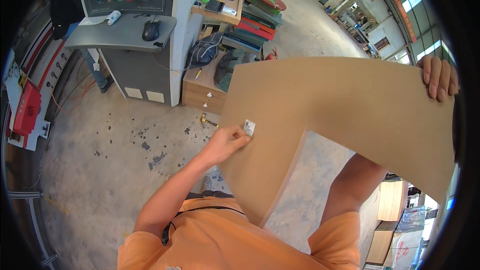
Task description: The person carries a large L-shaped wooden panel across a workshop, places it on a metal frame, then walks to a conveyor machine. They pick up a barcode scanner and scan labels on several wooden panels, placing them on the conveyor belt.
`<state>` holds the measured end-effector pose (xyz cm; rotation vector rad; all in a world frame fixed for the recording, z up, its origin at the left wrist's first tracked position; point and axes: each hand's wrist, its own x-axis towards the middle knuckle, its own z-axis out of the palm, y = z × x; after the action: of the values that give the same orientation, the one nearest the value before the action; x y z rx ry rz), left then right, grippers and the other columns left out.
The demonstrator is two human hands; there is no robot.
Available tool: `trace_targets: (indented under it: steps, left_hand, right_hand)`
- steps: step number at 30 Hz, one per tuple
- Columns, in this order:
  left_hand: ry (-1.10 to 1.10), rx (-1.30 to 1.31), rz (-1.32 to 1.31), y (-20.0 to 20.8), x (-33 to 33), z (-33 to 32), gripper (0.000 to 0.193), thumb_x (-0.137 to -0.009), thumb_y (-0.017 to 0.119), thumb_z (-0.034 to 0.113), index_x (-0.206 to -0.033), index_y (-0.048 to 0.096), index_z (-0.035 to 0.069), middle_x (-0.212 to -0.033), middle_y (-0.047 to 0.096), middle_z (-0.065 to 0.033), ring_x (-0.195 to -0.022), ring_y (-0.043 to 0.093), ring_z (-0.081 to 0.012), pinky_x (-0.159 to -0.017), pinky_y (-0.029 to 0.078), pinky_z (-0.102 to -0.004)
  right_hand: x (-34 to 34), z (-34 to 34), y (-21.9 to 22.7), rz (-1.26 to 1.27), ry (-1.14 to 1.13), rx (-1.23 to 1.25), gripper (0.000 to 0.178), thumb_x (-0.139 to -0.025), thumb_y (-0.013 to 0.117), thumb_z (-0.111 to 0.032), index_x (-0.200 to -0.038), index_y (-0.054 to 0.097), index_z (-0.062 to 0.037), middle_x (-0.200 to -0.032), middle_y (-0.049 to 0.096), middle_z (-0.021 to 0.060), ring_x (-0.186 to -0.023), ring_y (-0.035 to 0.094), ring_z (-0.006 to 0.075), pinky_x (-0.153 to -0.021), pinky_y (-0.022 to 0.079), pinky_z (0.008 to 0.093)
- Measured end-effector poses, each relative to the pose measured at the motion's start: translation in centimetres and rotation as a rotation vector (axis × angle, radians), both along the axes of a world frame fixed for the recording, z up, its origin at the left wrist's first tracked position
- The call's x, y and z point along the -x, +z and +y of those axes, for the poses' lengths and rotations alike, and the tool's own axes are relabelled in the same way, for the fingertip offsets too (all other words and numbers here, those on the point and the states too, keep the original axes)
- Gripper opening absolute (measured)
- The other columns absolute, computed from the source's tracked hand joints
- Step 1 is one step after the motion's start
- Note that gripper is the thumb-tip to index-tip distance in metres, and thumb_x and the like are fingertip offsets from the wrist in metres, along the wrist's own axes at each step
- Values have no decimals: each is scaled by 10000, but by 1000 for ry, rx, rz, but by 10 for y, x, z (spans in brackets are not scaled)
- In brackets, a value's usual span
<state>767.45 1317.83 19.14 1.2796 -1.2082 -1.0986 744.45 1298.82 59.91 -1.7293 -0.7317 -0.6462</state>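
Under the left hand's fingers [235, 137] is an L-shaped fibreboard panel [330, 105], brown, matt and smooth-faced, with a paler cut edge along its inner corner. Just beside those fingertips a small square label [249, 127] sticks to the board, whitish and slightly shiny, like paper or foil. The right hand's fingers [439, 77] curl over the same matt board at its far corner. Below, the concrete floor [100, 170] looks rough, grey and stained with dark spots.

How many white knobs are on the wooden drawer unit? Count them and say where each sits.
2. Both are on the front of the wooden drawer unit: one white knob higher, the other white knob just below and left. The brown panel may hide more.
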Motion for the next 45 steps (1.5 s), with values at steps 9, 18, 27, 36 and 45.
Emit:
trace_targets:
  steps: [9, 18, 27, 36, 45]
  left_hand:
    - [-306, 34, -192, -18, -16, -27, 239, -793, 758, 182, -886, 642, -5, -862, 684, -121, -817, 643, -218, -753, 495, -350]
    - [-407, 105, -98, -72, -22, -30, 253, -770, 769, 157, -915, 659, -18, -861, 693, -113, -814, 644, -207, -768, 497, -339]
    - [-520, 33, -94, -89, -26, -20, 233, -762, 778, 156, -889, 662, -1, -839, 685, -90, -794, 631, -173, -734, 491, -314]
    - [-517, 10, -38, -82, -47, -13, 229, -766, 778, 149, -887, 656, -2, -834, 670, -70, -794, 607, -162, -723, 481, -315]
    - [-482, -14, 49, -101, -61, -21, 216, -781, 768, 145, -887, 654, -4, -842, 665, -60, -825, 593, -154, -778, 467, -313]
  right_hand:
    - [-27, 6, -16, 200, -92, 85, 367, -1008, 337, -361, -917, 588, -109, -793, 609, 8, -740, 582, 154, -768, 442, 297]
    - [-80, 87, -49, 243, -313, -25, 566, -1030, 136, -483, -810, 526, -137, -681, 556, 29, -629, 544, 176, -714, 454, 331]
    - [-94, 102, -67, 268, -446, 44, 627, -1040, 151, -502, -773, 586, -139, -631, 597, 10, -575, 590, 142, -643, 487, 303]
    - [-117, 74, -60, 311, -339, -71, 563, -1048, 156, -444, -798, 562, -144, -638, 553, -9, -628, 560, 135, -702, 456, 281]
    - [-135, 30, -78, 282, -150, -3, 474, -1031, 264, -498, -869, 537, -146, -763, 607, 29, -744, 611, 161, -763, 493, 292]
